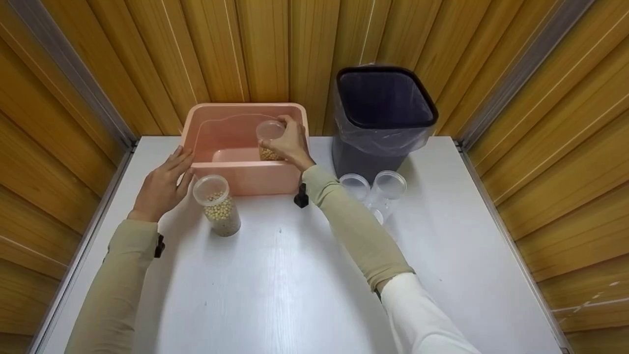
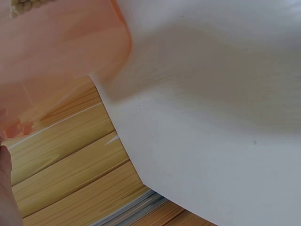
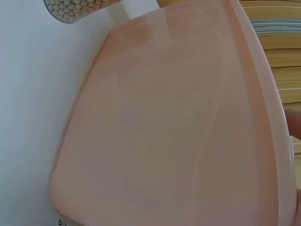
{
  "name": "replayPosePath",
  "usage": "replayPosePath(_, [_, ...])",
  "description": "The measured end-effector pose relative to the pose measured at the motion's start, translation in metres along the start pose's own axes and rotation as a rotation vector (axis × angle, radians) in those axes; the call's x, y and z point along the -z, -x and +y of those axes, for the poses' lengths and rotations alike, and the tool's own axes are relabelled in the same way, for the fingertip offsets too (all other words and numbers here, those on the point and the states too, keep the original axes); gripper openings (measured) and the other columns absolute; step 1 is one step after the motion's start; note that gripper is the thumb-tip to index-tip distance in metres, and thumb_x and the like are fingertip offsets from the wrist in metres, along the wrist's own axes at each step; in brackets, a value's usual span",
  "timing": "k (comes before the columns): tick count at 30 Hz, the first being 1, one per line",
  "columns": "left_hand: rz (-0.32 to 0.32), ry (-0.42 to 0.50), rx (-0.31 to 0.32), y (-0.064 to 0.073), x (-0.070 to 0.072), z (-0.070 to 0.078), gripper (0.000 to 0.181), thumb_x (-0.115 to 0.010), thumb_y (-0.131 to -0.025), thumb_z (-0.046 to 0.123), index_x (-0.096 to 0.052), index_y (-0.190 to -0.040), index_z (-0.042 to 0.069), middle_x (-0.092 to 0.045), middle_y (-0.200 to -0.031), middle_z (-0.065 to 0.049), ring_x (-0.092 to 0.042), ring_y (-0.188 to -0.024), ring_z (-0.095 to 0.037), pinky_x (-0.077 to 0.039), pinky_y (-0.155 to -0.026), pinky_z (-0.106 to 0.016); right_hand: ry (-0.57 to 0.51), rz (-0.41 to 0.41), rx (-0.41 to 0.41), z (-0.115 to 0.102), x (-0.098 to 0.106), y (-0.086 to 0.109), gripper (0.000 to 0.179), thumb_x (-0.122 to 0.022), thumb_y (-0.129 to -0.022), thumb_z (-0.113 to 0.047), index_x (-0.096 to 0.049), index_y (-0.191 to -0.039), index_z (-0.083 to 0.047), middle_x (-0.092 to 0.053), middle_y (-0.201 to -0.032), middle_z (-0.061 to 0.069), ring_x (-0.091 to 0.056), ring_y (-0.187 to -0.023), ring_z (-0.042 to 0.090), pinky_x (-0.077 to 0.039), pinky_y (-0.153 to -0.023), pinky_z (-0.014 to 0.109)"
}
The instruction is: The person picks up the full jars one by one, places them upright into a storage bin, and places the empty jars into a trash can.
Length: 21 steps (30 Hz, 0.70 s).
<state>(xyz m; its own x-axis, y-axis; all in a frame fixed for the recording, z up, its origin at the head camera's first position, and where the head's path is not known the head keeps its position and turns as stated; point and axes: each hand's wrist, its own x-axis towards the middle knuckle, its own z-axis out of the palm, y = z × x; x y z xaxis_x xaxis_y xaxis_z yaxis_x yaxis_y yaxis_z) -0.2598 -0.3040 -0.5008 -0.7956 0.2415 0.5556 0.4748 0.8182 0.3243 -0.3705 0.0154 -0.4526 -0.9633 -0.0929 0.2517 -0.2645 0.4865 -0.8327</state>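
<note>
In the head view my right hand (image 1: 290, 145) reaches inside a pink plastic bin (image 1: 250, 179). It grips a clear jar (image 1: 270, 132) with pale dried beans at its bottom. My left hand (image 1: 164, 184) lies at the bin's near left corner, with fairly straight fingers touching the rim. Close to that hand, in front of the bin, a second clear jar (image 1: 217, 206) of dried beans stands upright on the table. Fingers (image 3: 294, 123) of the right hand show at the edge of the right wrist view, beyond the bin wall, which hides the held jar.
A dark trash can (image 1: 371, 152) with a clear plastic liner stands to the right of the bin. In front of it are clear containers (image 1: 388, 191), partly hidden by my right sleeve. Wood-patterned panels (image 1: 314, 59) enclose the white table (image 1: 255, 285) at the back and sides.
</note>
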Motion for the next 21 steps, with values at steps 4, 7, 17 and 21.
replayPosePath(4, [0.001, 0.008, 0.006, 0.0001, -0.0002, -0.0001, 0.044, -0.067, -0.106, 0.012, -0.061, -0.148, 0.001, -0.06, -0.153, -0.019, -0.051, -0.148, -0.042, -0.048, -0.112, -0.065, 0.01, 0.0, -0.01, 0.0002, -0.0002, 0.0002, 0.079, -0.097, -0.075, -0.022, -0.061, -0.142, 0.001, -0.07, -0.134, 0.016, -0.067, -0.122, 0.027, -0.058, -0.105, 0.035])
replayPosePath(7, [-0.003, 0.006, 0.006, 0.0001, -0.0003, -0.0003, 0.045, -0.067, -0.106, 0.012, -0.061, -0.149, 0.001, -0.059, -0.154, -0.02, -0.051, -0.148, -0.043, -0.048, -0.112, -0.066, 0.012, -0.002, -0.018, 0.0005, -0.0002, -0.0001, 0.08, -0.097, -0.075, -0.022, -0.06, -0.143, 0.0, -0.07, -0.134, 0.015, -0.067, -0.122, 0.026, -0.058, -0.105, 0.035])
replayPosePath(17, [0.004, -0.004, -0.013, -0.0001, -0.0017, -0.0019, 0.045, -0.067, -0.105, 0.008, -0.06, -0.148, -0.002, -0.061, -0.151, -0.022, -0.052, -0.148, -0.042, -0.048, -0.113, -0.065, 0.034, -0.004, -0.028, 0.0006, -0.0001, -0.0023, 0.082, -0.098, -0.073, -0.021, -0.061, -0.143, 0.0, -0.07, -0.133, 0.015, -0.065, -0.123, 0.029, -0.056, -0.104, 0.036])
replayPosePath(21, [0.004, -0.001, -0.008, -0.0001, -0.0015, -0.0018, 0.045, -0.067, -0.105, 0.008, -0.06, -0.148, -0.001, -0.061, -0.151, -0.022, -0.051, -0.148, -0.042, -0.048, -0.113, -0.065, 0.054, -0.009, -0.043, 0.0, 0.0001, -0.0029, 0.081, -0.098, -0.074, -0.022, -0.062, -0.143, 0.0, -0.07, -0.134, 0.014, -0.062, -0.126, 0.03, -0.055, -0.106, 0.036])
